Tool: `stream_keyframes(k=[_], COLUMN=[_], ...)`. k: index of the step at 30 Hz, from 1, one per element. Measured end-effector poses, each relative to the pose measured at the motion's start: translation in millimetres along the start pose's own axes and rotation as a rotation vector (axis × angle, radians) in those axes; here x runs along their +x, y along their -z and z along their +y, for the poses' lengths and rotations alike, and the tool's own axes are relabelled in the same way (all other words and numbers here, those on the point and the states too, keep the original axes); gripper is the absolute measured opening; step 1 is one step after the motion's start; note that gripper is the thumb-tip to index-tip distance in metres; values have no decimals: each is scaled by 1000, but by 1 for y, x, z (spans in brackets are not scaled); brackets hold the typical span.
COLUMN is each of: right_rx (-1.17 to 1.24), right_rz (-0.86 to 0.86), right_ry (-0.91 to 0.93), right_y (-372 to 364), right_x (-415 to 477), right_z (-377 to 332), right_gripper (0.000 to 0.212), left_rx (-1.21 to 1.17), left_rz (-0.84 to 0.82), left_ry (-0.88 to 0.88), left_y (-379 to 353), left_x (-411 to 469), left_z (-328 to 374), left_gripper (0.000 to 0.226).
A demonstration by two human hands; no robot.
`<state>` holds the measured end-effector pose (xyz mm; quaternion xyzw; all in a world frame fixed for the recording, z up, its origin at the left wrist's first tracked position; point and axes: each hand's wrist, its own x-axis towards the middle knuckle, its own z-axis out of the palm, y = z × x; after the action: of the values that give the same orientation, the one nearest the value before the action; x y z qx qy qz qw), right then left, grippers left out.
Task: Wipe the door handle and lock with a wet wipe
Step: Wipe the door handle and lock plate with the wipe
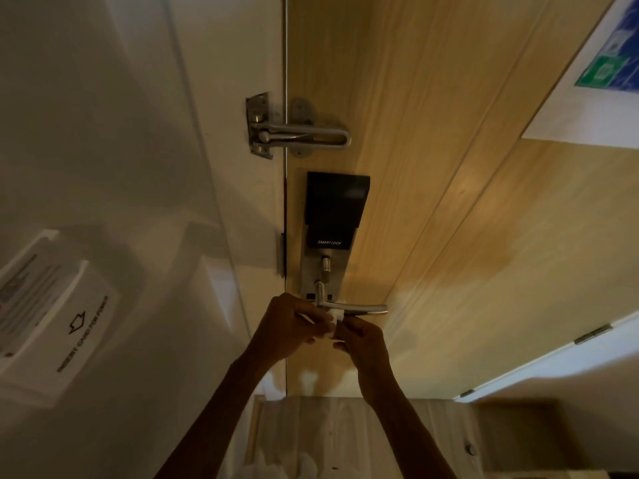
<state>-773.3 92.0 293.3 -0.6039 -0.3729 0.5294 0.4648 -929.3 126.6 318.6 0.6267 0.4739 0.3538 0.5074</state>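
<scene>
- While both hands meet just below the door handle (359, 308), a small white wet wipe (334, 318) is pinched between them.
- Left hand (288, 326): fingers curled together, gripping the left part of the wipe; the fingertips lie just beside the base of the handle.
- Right hand (363, 340): fingers closed on the right part of the wipe, directly under the handle lever.
- Wet wipe: bunched into a small wad; its upper edge touches or nearly touches the underside of the lever, and contact cannot be confirmed.
- Door handle: silver lever, extending to the right from a metal backplate (307, 281) on the wooden door (432, 202).
- Lock (333, 209): black housing marked "SMART LOCK", mounted above the handle on the same plate; a small metal thumb-turn (325, 266) sits between the housing and the lever. Neither hand touches the housing.
- Swing-bar door guard (301, 134): located above the lock, bridging the door edge and the white frame (242, 202).
- Card holder (58, 323): fixed to the left wall, printed with an arrow and the text "INSERT CARD FOR POWER".
</scene>
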Motion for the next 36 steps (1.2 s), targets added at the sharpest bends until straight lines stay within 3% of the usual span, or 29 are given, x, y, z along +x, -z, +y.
stream_keyframes(k=[10,13,18,21,24,28,36], right_rx=[-54,-82,96,21,20,89,223], right_rz=[-21,-63,-75,-36,39,78,216], right_ry=[98,123,19,53,62,31,-14], right_y=[3,4,9,4,-3,-5,2], right_x=[-5,-8,-7,-8,-7,-5,-9], right_z=[-1,-2,-4,-2,-1,1,0], right_gripper=[12,16,20,20,19,33,30], left_rx=[4,20,22,15,6,24,-35], left_rz=[134,143,58,-80,-110,-28,237], left_ry=[-9,-23,38,63,107,136,13], left_y=[-14,-11,-7,0,8,21,43], left_x=[-5,-3,-5,-3,-3,-2,7], left_z=[-5,-6,-2,4,9,12,13], left_gripper=[9,15,18,21,15,16,20])
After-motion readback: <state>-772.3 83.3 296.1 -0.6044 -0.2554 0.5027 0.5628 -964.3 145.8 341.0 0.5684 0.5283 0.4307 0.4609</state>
